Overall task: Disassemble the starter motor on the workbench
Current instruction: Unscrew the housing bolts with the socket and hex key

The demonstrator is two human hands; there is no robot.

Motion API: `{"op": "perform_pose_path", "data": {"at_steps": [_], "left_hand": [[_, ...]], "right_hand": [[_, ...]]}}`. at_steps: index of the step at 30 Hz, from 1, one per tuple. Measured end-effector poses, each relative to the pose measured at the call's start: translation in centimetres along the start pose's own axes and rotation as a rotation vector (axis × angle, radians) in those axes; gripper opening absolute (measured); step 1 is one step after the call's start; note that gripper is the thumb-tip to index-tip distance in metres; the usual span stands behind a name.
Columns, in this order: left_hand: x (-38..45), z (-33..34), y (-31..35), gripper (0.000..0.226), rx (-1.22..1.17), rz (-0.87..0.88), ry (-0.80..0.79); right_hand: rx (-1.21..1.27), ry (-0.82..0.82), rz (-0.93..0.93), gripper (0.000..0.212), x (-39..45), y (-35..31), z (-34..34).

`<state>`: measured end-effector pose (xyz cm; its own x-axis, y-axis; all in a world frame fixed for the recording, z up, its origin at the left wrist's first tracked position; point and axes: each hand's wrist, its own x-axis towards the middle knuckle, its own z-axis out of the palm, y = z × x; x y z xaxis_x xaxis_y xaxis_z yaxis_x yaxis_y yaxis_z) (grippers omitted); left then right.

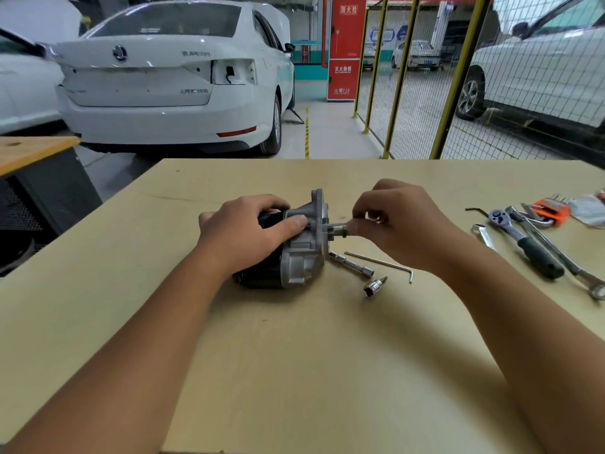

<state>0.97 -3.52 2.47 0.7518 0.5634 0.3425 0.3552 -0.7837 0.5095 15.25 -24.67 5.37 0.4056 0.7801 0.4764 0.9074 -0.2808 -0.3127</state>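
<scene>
The motor (291,247) lies on its side in the middle of the worktop (294,355). Its black round end points left, toward my left hand (252,231). Its silver end points right, toward my right hand (396,221).

My left hand sits on top of the motor. My fingers curl over it and my thumb presses the silver part, so it stays put.

My right hand is just past the silver end. My fingers are curled and pinch a thin tool (339,225) that pokes straight into the silver face. I cannot tell what kind of tip it has.

The long way of the motor runs left to right, and the tool lines up with it. So I think my right hand has to turn the tool while my left hand holds hard.

A bent key (383,264) and a socket (373,286) lie near the motor.
</scene>
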Motion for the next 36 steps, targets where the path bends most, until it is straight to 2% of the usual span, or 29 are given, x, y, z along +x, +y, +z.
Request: {"op": "perform_pose_path", "data": {"at_steps": [3, 6, 10, 15, 17, 21, 28, 32, 36], "left_hand": [[0.1, 0.1, -0.1, 0.055, -0.021, -0.003, 0.014], [0.2, 0.2, -0.1, 0.053, -0.02, -0.005, 0.018], [0.2, 0.0, -0.1, 0.061, -0.019, 0.003, -0.003], [0.1, -0.1, -0.1, 0.069, -0.002, 0.007, -0.017], [0.0, -0.2, 0.0, 0.062, -0.013, 0.008, -0.009], [0.1, -0.1, 0.1, 0.048, -0.033, 0.002, -0.005], [0.1, -0.1, 0.1, 0.059, -0.01, -0.006, -0.016], [0.1, -0.2, -0.1, 0.072, 0.0, -0.005, -0.03], [0.1, 0.0, 0.0, 0.064, -0.014, -0.001, -0.007]], "right_hand": [[-0.008, -0.051, 0.023, 0.016, 0.1, 0.0, 0.4], [-0.07, -0.019, -0.015, 0.015, 0.1, -0.5, 0.5], [-0.145, 0.023, -0.01, 0.006, 0.0, -0.8, 0.1], [-0.062, 0.042, -0.02, 0.011, 0.0, -0.7, 0.2], [-0.031, 0.039, -0.038, 0.008, 0.0, -0.7, 0.2], [-0.051, -0.01, -0.032, 0.018, 0.1, -0.3, 0.1], [-0.17, -0.018, -0.041, 0.013, 0.0, -0.8, 0.0], [-0.137, 0.032, -0.055, 0.013, -0.1, -1.0, 0.0], [-0.04, -0.026, -0.06, 0.017, -0.2, -0.9, 0.0]]}}
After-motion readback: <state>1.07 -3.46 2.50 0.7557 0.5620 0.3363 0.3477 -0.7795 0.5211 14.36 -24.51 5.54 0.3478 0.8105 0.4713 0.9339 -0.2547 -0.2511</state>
